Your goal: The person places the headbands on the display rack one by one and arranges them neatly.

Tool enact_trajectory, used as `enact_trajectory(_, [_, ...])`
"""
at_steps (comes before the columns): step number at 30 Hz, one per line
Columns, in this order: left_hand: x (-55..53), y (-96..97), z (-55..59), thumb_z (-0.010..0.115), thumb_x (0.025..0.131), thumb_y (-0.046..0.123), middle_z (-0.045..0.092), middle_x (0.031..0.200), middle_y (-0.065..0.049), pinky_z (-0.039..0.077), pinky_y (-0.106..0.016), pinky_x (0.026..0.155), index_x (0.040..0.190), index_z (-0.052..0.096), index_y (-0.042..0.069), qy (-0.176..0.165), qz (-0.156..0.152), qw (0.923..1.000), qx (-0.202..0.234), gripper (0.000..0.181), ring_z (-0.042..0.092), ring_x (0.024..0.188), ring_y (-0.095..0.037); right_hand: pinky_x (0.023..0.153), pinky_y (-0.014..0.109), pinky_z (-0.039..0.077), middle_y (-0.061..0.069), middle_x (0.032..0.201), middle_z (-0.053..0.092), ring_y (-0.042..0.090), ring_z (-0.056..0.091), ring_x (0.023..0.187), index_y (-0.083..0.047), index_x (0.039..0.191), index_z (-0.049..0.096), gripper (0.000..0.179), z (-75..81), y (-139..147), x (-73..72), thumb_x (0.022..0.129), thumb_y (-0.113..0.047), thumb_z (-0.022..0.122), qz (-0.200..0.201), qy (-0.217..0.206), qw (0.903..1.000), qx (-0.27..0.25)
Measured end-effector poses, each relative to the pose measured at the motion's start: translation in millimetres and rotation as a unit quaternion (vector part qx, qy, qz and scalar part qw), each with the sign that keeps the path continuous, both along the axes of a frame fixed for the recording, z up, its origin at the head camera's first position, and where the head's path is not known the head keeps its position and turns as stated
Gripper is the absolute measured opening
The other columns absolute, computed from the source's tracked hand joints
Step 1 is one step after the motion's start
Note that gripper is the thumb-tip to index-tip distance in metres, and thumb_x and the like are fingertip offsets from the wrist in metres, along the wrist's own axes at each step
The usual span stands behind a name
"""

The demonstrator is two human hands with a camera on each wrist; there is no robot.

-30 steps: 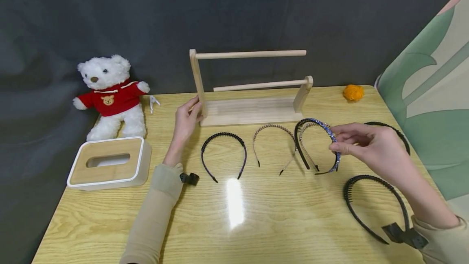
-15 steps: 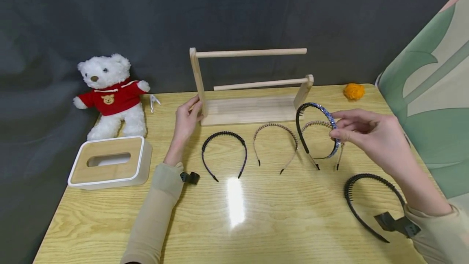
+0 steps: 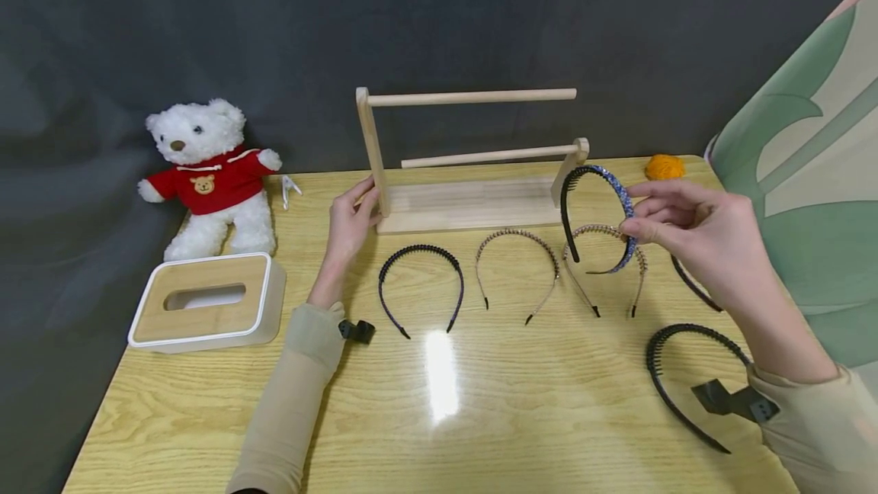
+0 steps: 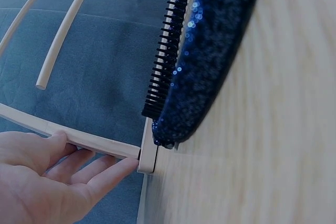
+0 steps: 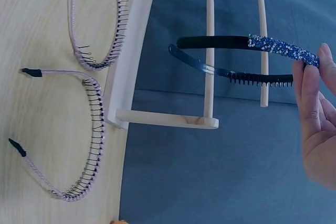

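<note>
My right hand [image 3: 696, 231] pinches a blue glittery headband [image 3: 626, 200] with black comb teeth, held above the table near the rack's right end. In the right wrist view the raised headband [image 5: 283, 47] passes in front of the wooden rack's rods. The rack [image 3: 473, 206] has a base, two uprights and two rods, the upper one fixed only at its left. My left hand [image 3: 350, 223] grips the left upright; in the left wrist view its thumb and fingers lie on opposite sides of that upright [image 4: 105, 145].
Lying on the table are a dark purple headband [image 3: 420, 248], two pink beaded headbands [image 3: 514, 232] and two black headbands [image 3: 657, 387] at the right. A white teddy bear [image 3: 219, 189], tissue box [image 3: 206, 303] and white clip [image 3: 288, 190] stand left. An orange puff [image 3: 664, 167] sits back right.
My right hand has lifted the blue headband up and slightly away, uncovering the pink headband beneath it. My left hand has stayed on the rack's upright.
</note>
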State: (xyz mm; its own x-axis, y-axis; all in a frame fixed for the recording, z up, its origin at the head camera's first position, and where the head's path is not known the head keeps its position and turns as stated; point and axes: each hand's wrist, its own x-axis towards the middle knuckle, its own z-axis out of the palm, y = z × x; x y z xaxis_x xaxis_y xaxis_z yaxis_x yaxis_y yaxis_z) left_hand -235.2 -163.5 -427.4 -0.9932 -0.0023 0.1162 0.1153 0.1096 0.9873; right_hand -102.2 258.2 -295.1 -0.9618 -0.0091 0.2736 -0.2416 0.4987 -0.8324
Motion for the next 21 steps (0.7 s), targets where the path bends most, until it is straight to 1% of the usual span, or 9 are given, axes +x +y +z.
enact_trajectory(3, [1.2, 0.2, 0.2, 0.054, 0.114, 0.01, 0.053, 0.155, -0.026, 0.061, -0.046, 0.104, 0.153, 0.054, -0.002, -0.002, 0.001, 1.0, 0.003, 0.041, 0.061, 0.133, -0.044, 0.063, 0.011, 0.059, -0.005, 0.088, 0.077, 0.007, 0.073, 0.072, -0.003, 0.121, 0.077, 0.031, 2.8, 0, -2.4, 0.092, 0.006, 0.082, -0.007, -0.003, 1.0, 0.0])
enact_trajectory(8, [2.7, 0.0, -0.9, 0.054, 0.114, 0.008, 0.053, 0.155, -0.026, 0.061, -0.047, 0.104, 0.153, 0.054, -0.002, -0.006, 0.004, 1.0, 0.005, 0.041, 0.06, 0.133, -0.044, 0.059, 0.012, 0.055, -0.005, 0.09, 0.076, 0.006, 0.072, 0.074, -0.003, 0.121, 0.077, 0.031, 7.0, -2, -6.3, 0.092, 0.005, 0.082, -0.009, 0.005, 0.9999, -0.006])
enact_trajectory(12, [1.9, 0.4, -1.1, 0.053, 0.114, 0.008, 0.052, 0.156, -0.026, 0.06, -0.049, 0.105, 0.153, 0.054, -0.003, -0.005, 0.003, 1.0, 0.007, 0.041, 0.06, 0.134, -0.045, 0.062, 0.011, 0.058, -0.005, 0.089, 0.077, 0.006, 0.073, 0.073, -0.002, 0.123, 0.077, 0.032, 10.3, -2, -10.0, 0.092, 0.007, 0.082, -0.008, 0.014, 0.9997, -0.019])
enact_trajectory(17, [-0.1, 1.3, -0.3, 0.053, 0.114, 0.009, 0.052, 0.156, -0.025, 0.06, -0.049, 0.105, 0.153, 0.054, -0.003, -0.001, 0.003, 1.0, 0.009, 0.041, 0.059, 0.135, -0.044, 0.068, 0.012, 0.063, -0.002, 0.087, 0.078, 0.007, 0.074, 0.072, 0.001, 0.12, 0.077, 0.032, 14.4, -2, -15.7, 0.09, 0.01, 0.081, -0.001, 0.023, 0.9978, -0.062])
enact_trajectory(21, [-0.8, 1.2, -0.9, 0.053, 0.114, 0.009, 0.053, 0.155, -0.025, 0.06, -0.047, 0.105, 0.152, 0.055, -0.003, -0.002, 0.004, 1.0, 0.008, 0.04, 0.059, 0.135, -0.044, 0.069, 0.013, 0.063, 0.001, 0.086, 0.078, 0.008, 0.074, 0.071, 0.003, 0.118, 0.077, 0.031, 16.3, -2, -20.4, 0.089, 0.012, 0.082, 0.007, 0.027, 0.9944, -0.102])
